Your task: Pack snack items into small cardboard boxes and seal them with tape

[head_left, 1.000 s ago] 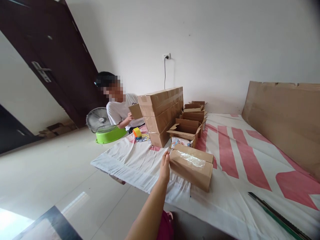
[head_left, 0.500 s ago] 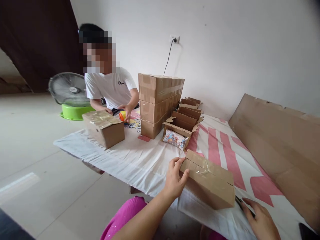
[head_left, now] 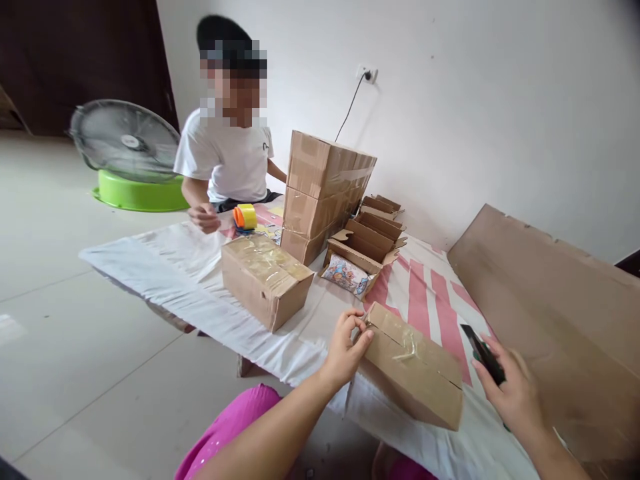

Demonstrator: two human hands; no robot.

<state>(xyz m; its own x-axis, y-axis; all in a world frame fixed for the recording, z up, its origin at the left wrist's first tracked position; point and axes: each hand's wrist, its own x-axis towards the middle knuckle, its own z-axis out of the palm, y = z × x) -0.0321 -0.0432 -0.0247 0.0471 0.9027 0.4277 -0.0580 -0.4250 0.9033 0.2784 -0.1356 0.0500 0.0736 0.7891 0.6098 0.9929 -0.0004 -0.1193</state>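
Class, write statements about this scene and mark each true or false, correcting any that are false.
1. The right hand holds a dark cutter. True.
2. The left hand touches the fan. False: the left hand touches the end of a closed box.
3. A cord is plugged into the wall socket. True.
4. The box stack is five layers high. False: the stack has three layers.
5. A patterned packet shows at an open box's front. True.
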